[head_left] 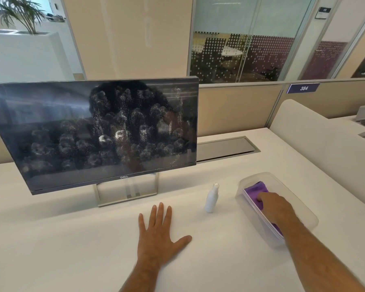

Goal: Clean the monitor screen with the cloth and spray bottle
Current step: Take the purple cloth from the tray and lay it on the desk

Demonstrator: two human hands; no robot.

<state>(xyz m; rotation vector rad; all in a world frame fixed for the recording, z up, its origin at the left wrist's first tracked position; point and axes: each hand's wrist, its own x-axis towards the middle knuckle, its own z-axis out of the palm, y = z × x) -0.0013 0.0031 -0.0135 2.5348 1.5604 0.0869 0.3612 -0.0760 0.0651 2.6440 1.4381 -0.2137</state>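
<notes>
A dark monitor (51, 133) stands on the white desk at the left, its screen speckled with white spray droplets and drip streaks across the middle and right. A small white spray bottle (211, 199) stands upright to the right of the monitor's metal stand. Further right, a purple cloth (256, 189) lies inside a clear plastic container (246, 179). My right hand (276, 207) reaches into the container, fingers curled down onto the cloth. My left hand (158, 232) lies flat on the desk in front of the stand, fingers spread.
The white desk (61, 239) stretches across the view. A metal cable tray lid (223, 148) is set into it behind the monitor. A low beige divider (236, 108) runs along the back, and a padded white partition (325, 148) bounds the right side.
</notes>
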